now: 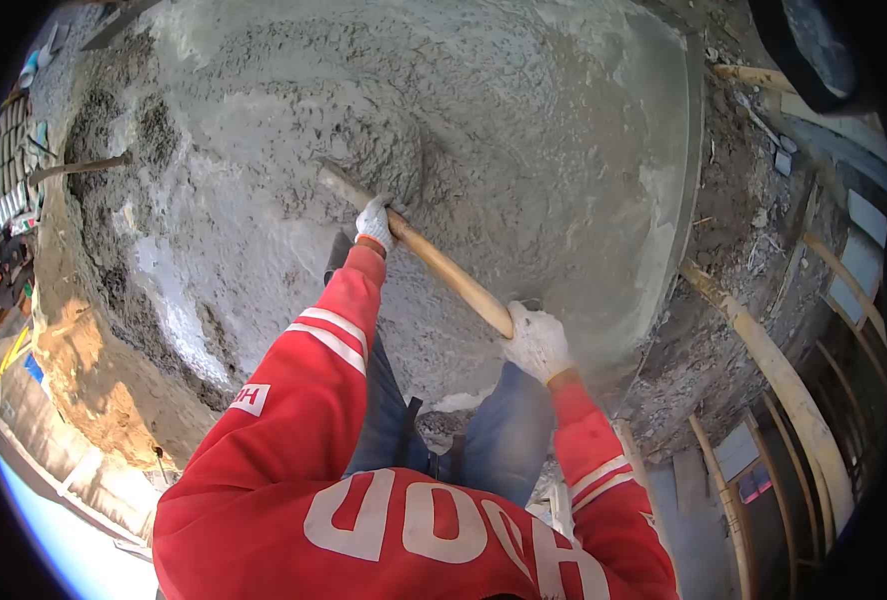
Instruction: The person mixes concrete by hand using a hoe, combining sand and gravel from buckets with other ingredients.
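A long wooden handle (449,270) runs diagonally over wet grey concrete (534,160). My left hand (375,221), in a white glove, is wrapped round the handle toward its far end. Lower right, my right hand (537,342), also in a white glove, grips the near end. The far tip of the handle reaches a mound of wet concrete (374,145); any tool head there is hidden in the mix. Red sleeves cover both arms, and my legs in blue trousers show below.
Wooden poles (774,360) and boards lie at the right beyond the slab's straight edge (692,150). Another wooden handle (82,167) sticks out at the left. Brown dirt (94,380) borders the concrete at the lower left. Part of a dark object (814,50) shows at the top right.
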